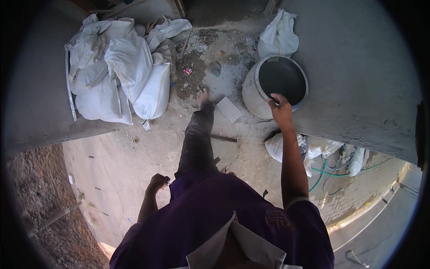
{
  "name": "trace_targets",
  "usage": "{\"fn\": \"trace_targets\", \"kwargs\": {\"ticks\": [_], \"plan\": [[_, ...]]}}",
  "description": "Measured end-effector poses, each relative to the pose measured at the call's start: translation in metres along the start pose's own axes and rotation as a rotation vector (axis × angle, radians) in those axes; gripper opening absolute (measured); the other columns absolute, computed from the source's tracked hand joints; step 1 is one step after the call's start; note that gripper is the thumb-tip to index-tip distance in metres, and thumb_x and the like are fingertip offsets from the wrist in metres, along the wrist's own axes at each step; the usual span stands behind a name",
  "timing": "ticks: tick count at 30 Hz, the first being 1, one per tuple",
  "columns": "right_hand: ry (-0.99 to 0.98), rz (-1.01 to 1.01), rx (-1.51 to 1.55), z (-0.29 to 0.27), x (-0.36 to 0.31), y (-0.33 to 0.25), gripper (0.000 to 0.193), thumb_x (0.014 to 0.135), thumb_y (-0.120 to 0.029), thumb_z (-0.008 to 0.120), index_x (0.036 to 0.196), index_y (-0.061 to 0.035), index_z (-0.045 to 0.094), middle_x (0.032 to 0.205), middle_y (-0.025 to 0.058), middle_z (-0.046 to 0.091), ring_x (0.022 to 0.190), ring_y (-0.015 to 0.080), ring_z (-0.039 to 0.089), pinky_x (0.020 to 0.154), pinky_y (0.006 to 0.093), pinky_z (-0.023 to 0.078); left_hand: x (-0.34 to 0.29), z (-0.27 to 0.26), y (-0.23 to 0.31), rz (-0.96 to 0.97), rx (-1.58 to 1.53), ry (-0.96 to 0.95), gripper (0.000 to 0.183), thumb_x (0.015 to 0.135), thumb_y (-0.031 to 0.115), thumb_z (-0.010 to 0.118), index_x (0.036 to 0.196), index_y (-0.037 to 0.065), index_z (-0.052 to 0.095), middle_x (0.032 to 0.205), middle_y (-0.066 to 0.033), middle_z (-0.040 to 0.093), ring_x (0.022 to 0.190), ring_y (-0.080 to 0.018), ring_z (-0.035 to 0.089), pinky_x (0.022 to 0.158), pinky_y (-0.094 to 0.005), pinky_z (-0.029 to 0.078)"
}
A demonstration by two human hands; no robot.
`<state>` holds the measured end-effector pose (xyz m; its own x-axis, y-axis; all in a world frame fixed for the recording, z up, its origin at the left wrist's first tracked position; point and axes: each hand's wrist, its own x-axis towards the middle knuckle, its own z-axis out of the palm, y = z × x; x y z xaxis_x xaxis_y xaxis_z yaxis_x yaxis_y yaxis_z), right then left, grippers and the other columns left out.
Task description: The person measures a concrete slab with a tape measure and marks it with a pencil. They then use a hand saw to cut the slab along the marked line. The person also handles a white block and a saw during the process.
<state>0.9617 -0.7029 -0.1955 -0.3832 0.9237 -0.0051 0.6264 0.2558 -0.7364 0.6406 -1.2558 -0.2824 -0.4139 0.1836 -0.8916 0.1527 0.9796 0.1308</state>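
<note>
My right hand (281,111) reaches forward to the near rim of a large round grey tub (255,85). Its fingers are closed round a small dark thing (274,100), whose kind I cannot make out. Dark grey liquid (281,80) stands inside the tub. Down by my left side, my left hand (156,183) is curled shut, and a small dark bit (167,179) shows at its fingertips; what it is cannot be told.
Stuffed white sacks (130,67) are piled at the far left, and another white sack (278,36) stands behind the tub. A pale rectangular block (229,109) lies by my bare foot (202,95). Nearer right are more bags (286,148) and a green hose (320,177).
</note>
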Motion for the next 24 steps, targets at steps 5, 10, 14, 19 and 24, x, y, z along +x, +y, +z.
{"fn": "trace_targets", "kwargs": {"ticks": [5, 10, 14, 19, 24], "plan": [[-0.331, 0.418, -0.624, 0.086, 0.116, 0.009, 0.073, 0.09, -0.043, 0.063, 0.145, -0.002, 0.038, 0.139, 0.0235, 0.052, 0.128, 0.0386, 0.051, 0.101, 0.0515, 0.044, 0.039, -0.136, 0.123, 0.032, -0.095, 0.125, 0.02, 0.063, 0.006, 0.072, 0.08, -0.003, 0.065, 0.072, -0.012, 0.067, 0.061, -0.0205, 0.065, 0.054, -0.0349, 0.054], [-0.529, 0.621, -0.748, 0.153, 0.085, 0.078, 0.069, 0.098, -0.032, 0.048, 0.151, 0.0029, 0.022, 0.145, 0.0208, 0.045, 0.127, 0.0398, 0.052, 0.108, 0.0562, 0.035, 0.017, -0.256, 0.136, -0.187, 0.142, -0.067, 0.022, 0.062, 0.012, 0.077, 0.083, 0.005, 0.075, 0.075, -0.0098, 0.071, 0.063, -0.018, 0.068, 0.055, -0.0331, 0.054], [-0.728, 0.631, -0.775, 0.144, 0.107, 0.08, 0.068, 0.09, -0.03, 0.052, 0.148, 0.0, 0.034, 0.137, 0.0234, 0.054, 0.129, 0.0404, 0.051, 0.11, 0.0655, 0.026, -0.033, -0.337, 0.042, -0.576, 0.208, -0.206, 0.026, 0.064, 0.016, 0.083, 0.089, 0.009, 0.078, 0.084, -0.0112, 0.072, 0.073, -0.02, 0.07, 0.063, -0.0345, 0.061], [-0.7, 0.684, -0.637, 0.116, 0.108, 0.066, 0.049, 0.081, -0.039, 0.065, 0.113, -0.0015, 0.069, 0.111, 0.0204, 0.069, 0.108, 0.0392, 0.064, 0.092, 0.0544, 0.048, -0.023, -0.434, 0.092, -0.657, 0.179, -0.096, 0.024, 0.068, 0.019, 0.08, 0.088, 0.008, 0.076, 0.086, -0.0126, 0.072, 0.076, -0.0231, 0.07, 0.066, -0.0368, 0.06], [-0.723, 1.205, 0.13, 0.095, 0.111, 0.002, 0.062, 0.083, -0.05, 0.073, 0.114, 0.0035, 0.067, 0.116, 0.0184, 0.066, 0.108, 0.03, 0.062, 0.092, 0.044, 0.048, 0.045, -0.455, 0.224, -0.403, 0.088, 0.05, 0.023, 0.072, 0.022, 0.078, 0.088, 0.007, 0.075, 0.087, -0.014, 0.072, 0.079, -0.0261, 0.07, 0.069, -0.0391, 0.058]]}}
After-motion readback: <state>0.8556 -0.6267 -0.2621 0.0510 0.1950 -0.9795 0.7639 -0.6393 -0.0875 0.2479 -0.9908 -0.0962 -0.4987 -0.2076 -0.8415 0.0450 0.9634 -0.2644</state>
